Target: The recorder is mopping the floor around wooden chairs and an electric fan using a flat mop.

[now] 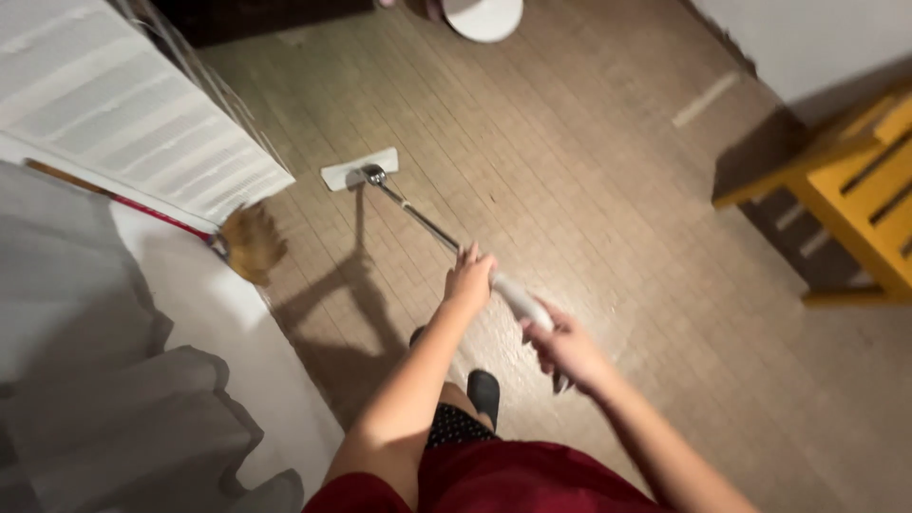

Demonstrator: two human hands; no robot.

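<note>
A flat mop with a white rectangular head (358, 168) rests on the brown tiled floor ahead of me. Its metal handle (425, 221) slants back toward me. My left hand (469, 278) grips the handle partway up. My right hand (567, 349) holds the pale grip at the handle's upper end, closer to my body. Below my arms I see my red garment and a black shoe (484, 391).
A broom with a red handle and straw bristles (252, 241) lies on a white surface at the left. A white slatted panel (114, 104) stands at the upper left. A yellow wooden chair (855, 190) is at the right. A round white object (483, 16) sits at the top.
</note>
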